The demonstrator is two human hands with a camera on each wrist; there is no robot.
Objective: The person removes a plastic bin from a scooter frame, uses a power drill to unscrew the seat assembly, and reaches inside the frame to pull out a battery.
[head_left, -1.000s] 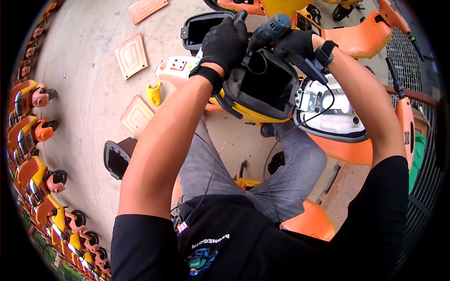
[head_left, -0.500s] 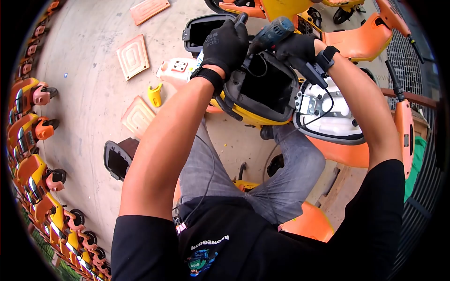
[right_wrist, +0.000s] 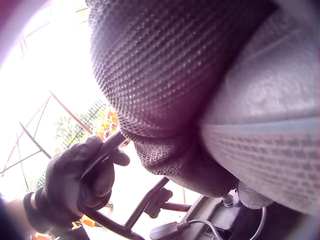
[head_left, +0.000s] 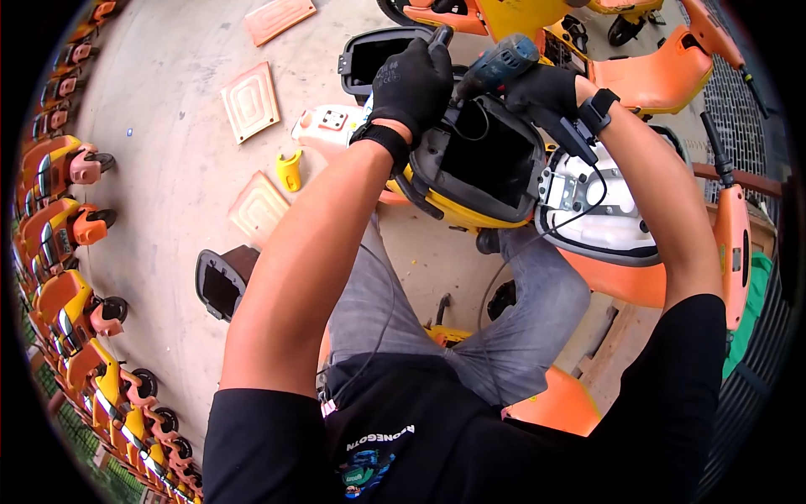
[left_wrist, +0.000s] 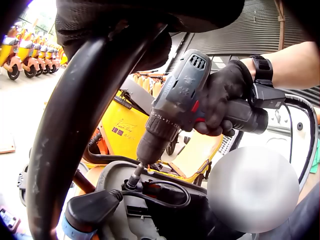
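Both hands wear black gloves. My left hand (head_left: 411,84) grips a curved black bar (left_wrist: 70,120), which runs close past the camera in the left wrist view. My right hand (head_left: 541,94) holds a blue-grey cordless drill (left_wrist: 182,90) by its handle, tilted with the chuck downward. A socket bit (left_wrist: 135,177) in the chuck meets the grey inner edge of an open black storage box (head_left: 432,168) on a yellow scooter; the fastener under it is hidden. Beside the bit, a black cable (left_wrist: 182,200) loops over the box. The right wrist view shows mostly the right glove (right_wrist: 155,70).
A raised lid with a white inside (head_left: 588,185) sits right of the box. On the floor to the left lie orange panels (head_left: 250,102), a yellow part (head_left: 288,170) and a black bin (head_left: 220,286). Parked scooters (head_left: 63,227) line the far left; an orange scooter (head_left: 651,76) stands beyond.
The head view has shifted slightly, moving the scene a little to the right. Both hands keep their grips, and the drill stays at the same spot on the box.
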